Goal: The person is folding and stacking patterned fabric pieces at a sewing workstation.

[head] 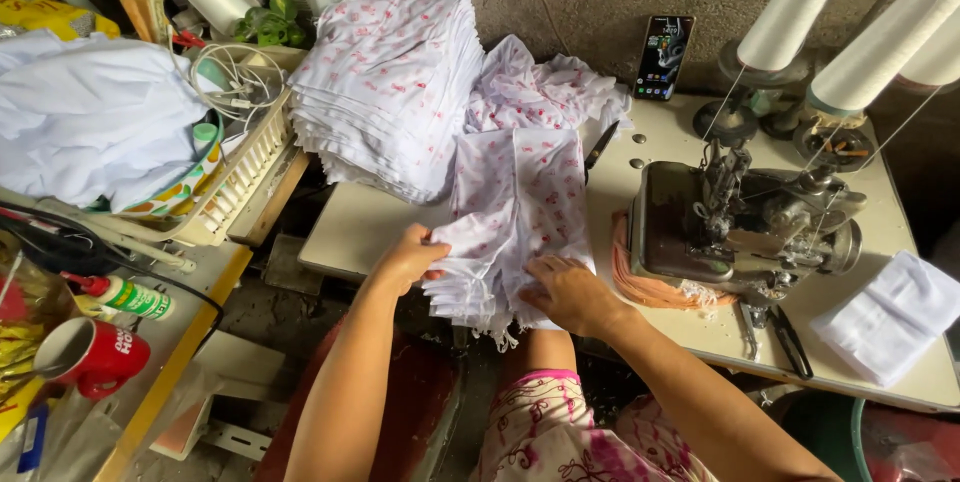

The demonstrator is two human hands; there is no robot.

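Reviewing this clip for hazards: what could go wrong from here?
1. The fabric bundle under both hands, left and right, overhangs the table edge; layers could slip off.
2. The tall folded stack leans toward the edge and might topple if bumped.
3. Thread from the cones could snag.

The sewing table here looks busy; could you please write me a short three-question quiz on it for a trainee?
1. True or false: the left hand grips the edge of the printed fabric bundle.
2. What stands right of the bundle? A) sewing machine B) red mug C) basket
3. How does the right hand meet the bundle?

Key
1. True.
2. A, the sewing machine.
3. It lies flat on top of the bundle, palm down.
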